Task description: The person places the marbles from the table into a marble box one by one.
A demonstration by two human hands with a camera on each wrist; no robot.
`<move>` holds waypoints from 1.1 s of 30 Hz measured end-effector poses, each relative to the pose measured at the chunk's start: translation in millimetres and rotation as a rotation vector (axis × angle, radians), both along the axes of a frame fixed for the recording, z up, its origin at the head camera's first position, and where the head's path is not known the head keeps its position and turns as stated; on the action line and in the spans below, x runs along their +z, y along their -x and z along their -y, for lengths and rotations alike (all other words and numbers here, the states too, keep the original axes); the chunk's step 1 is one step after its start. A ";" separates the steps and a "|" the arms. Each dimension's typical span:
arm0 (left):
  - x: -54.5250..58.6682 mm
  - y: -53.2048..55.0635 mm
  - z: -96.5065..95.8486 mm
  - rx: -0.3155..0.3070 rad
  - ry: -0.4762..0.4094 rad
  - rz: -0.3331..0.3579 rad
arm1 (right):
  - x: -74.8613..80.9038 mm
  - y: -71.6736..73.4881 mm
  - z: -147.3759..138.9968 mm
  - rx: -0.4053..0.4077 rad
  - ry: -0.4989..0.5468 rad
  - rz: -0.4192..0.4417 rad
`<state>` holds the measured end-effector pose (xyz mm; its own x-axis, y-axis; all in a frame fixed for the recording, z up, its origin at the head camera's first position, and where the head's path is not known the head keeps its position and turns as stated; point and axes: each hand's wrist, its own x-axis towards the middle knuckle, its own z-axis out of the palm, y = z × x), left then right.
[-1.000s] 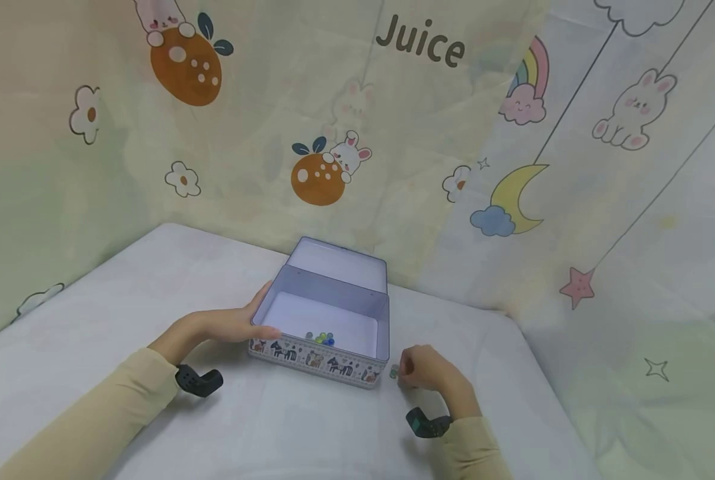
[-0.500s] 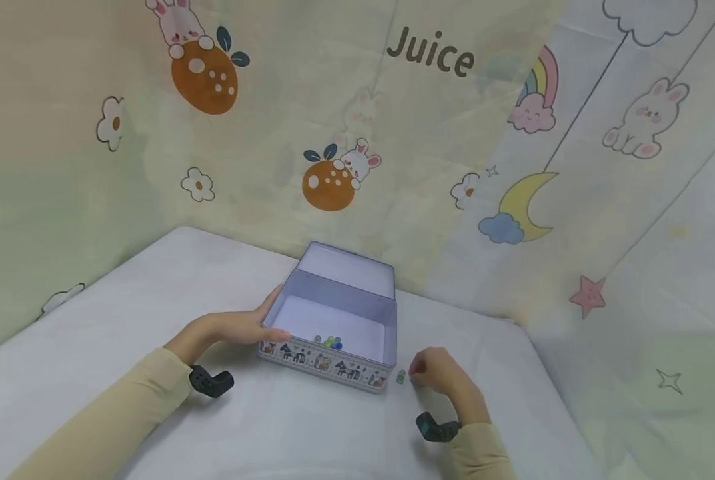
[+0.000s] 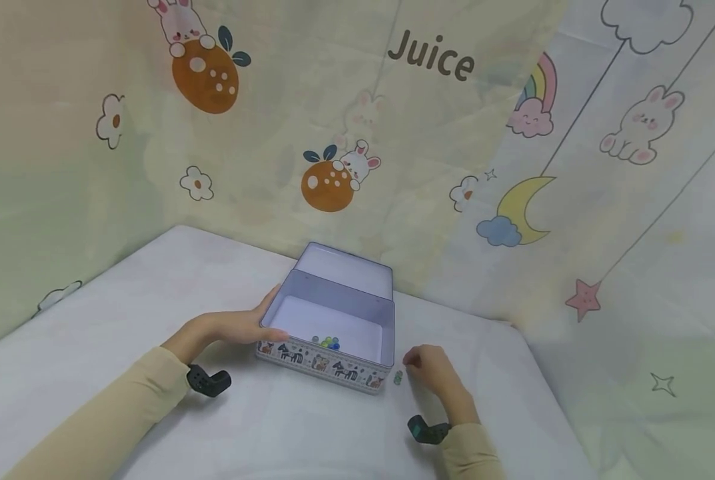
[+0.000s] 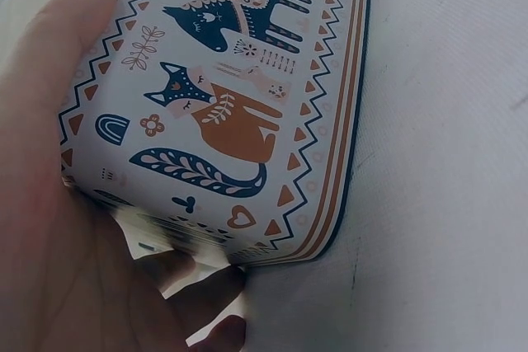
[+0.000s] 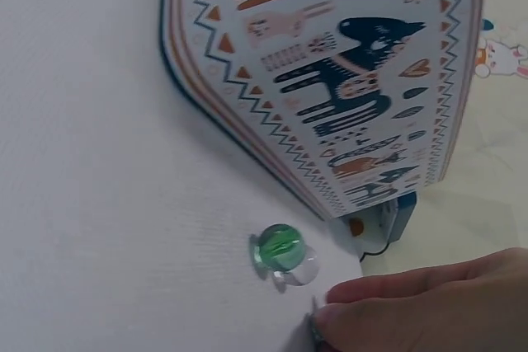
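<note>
My left hand [image 3: 237, 325] grips the left side of a tin box [image 3: 324, 367], its thumb over the front rim. In the left wrist view the left hand [image 4: 49, 162] wraps the corner of the patterned tin [image 4: 214, 113]. Several coloured glass marbles [image 3: 327, 343] lie inside, near the front wall. To the right of the box, a green marble [image 5: 281, 247] and a clear marble [image 5: 302, 269] lie close together on the table. Beside them, my right hand [image 3: 432, 367] pinches a small dark glassy marble [image 5: 317, 331], mostly hidden by the fingertips.
The tin's hinged lid [image 3: 348, 267] leans open at the back, close to the printed cloth backdrop [image 3: 261, 133]. A white cloth covers the table [image 3: 309, 433]. Each wrist wears a black camera mount [image 3: 427, 430].
Compared with the first frame, my right hand has drawn slightly away from the green and clear marbles, leaving them in fuller view. My left hand keeps its grip on the box.
</note>
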<state>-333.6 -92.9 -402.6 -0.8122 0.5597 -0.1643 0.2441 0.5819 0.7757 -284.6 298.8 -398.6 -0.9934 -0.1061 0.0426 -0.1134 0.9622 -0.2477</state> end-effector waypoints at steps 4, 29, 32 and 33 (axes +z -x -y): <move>-0.1 -0.8 1.1 -0.004 -0.008 -0.006 | -4.8 3.1 1.5 -0.043 0.024 -0.035; 1.3 -3.7 1.4 0.005 -0.011 -0.010 | 52.6 -1.7 39.2 0.011 0.113 -0.317; 1.8 -3.6 1.1 0.008 -0.005 -0.009 | 54.4 0.4 49.7 0.044 0.128 -0.307; 1.4 -3.4 1.1 0.008 -0.004 -0.010 | 54.5 1.6 53.5 0.047 0.134 -0.295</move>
